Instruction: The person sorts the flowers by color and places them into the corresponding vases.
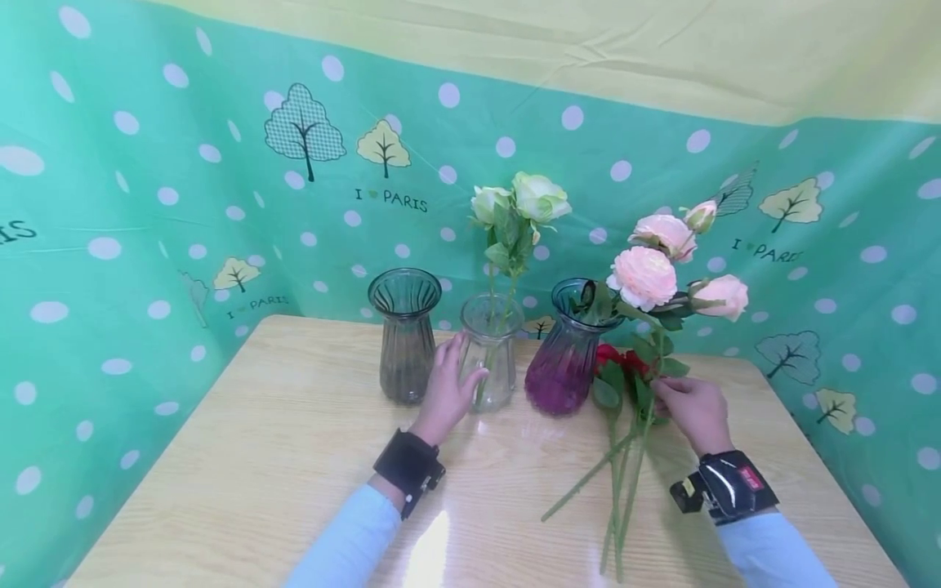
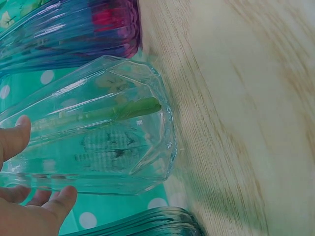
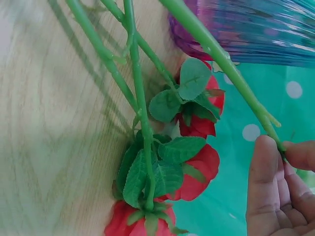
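Note:
My left hand [image 1: 447, 388] holds the clear glass vase [image 1: 501, 371] from its left side, thumb in front and fingers against the side. White-green roses [image 1: 540, 198] stand in that vase, and in the left wrist view their cut stem [image 2: 140, 106] shows through the glass. On the right, my right hand [image 1: 694, 412] pinches the green stem [image 3: 224, 64] of a spray of pink roses [image 1: 643, 278] between thumb and fingers. The spray is raised, its blooms up in front of the purple vase's rim. Beneath it red roses [image 3: 194, 177] lie on the table.
A grey fluted vase [image 1: 407, 359] stands left of the clear one. To the right is a blue-to-purple vase [image 1: 556, 384], which looks tilted in the head view. Loose stems of the red roses stretch toward the front of the wooden table [image 1: 257, 474]. Behind hangs a green dotted cloth [image 1: 441, 131].

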{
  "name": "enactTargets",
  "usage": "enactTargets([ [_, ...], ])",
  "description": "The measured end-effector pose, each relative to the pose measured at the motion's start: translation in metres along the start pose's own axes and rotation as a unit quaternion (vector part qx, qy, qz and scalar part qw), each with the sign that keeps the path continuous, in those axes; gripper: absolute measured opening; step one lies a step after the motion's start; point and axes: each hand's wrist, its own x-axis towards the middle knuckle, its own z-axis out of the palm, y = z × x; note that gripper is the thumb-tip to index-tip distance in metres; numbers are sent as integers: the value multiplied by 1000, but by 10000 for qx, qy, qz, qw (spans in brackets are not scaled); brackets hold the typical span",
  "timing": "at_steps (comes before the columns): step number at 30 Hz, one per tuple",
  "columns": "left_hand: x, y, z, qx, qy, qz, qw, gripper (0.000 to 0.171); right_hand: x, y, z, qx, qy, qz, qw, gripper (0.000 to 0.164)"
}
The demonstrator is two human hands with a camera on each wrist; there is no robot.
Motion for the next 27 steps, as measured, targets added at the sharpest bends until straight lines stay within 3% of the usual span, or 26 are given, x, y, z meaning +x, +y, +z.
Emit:
enactTargets([
  [8,1,2,-1,31,-5,-26,10000,73,-6,-2,-20,478,545,346,9968,53],
  [14,0,2,0,80,-24,-66,9999,73,-12,-2,-36,1068,1206,595,9851,48],
  [19,1,1,0,75,-6,-44,10000,72,-17,-2,-44,2213,1679,837,9570,46],
  [23,1,3,-1,65,11,-65,10000,72,-18,-1,-45,2984,1809,923,9326,42],
  [27,1,3,-1,46,7,-53,10000,73,-21,3,-37,3585,1852,995,9096,13],
])
